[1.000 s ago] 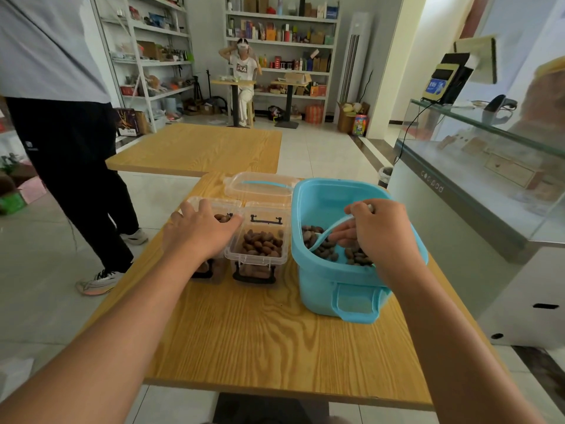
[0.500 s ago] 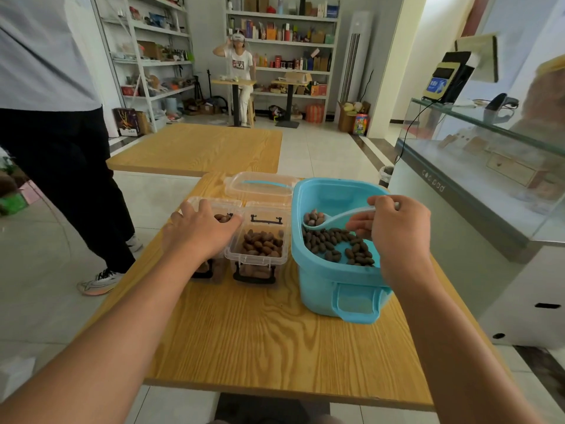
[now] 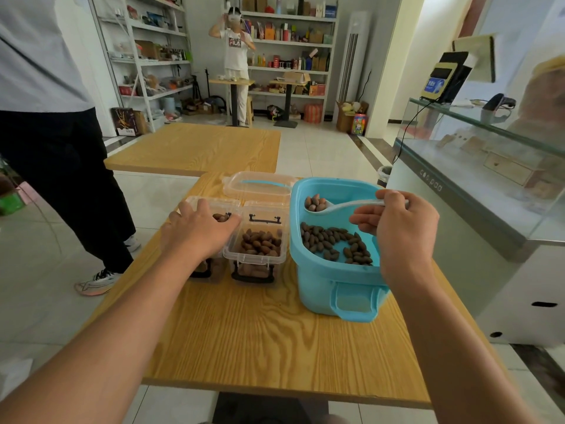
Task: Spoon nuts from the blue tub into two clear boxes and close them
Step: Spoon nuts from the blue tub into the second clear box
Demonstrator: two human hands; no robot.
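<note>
Right hand (image 3: 400,237) pinches the handle of a pale spoon (image 3: 318,205), bowl loaded with a few nuts and held level above the blue tub (image 3: 342,280), over its far-left corner. Loose nuts (image 3: 336,243) cover part of the tub floor below. Left hand (image 3: 198,231) lies palm-down, fingers spread, resting on top of the left clear box (image 3: 211,209); fingers look fairly straight, not wrapped around anything. That box sits on the wooden table (image 3: 260,338) and touches the right clear box (image 3: 258,244), which is open and heaped with nuts close to the rim; black latches on both front faces. Right box stands just beside the tub's left wall. A loose clear lid (image 3: 258,185) lies flat behind the two boxes at the table's far edge. Left of the table a bystander (image 3: 46,123) in dark trousers stands on the tiled floor; another person (image 3: 235,56) stands by the shelves at the back
</note>
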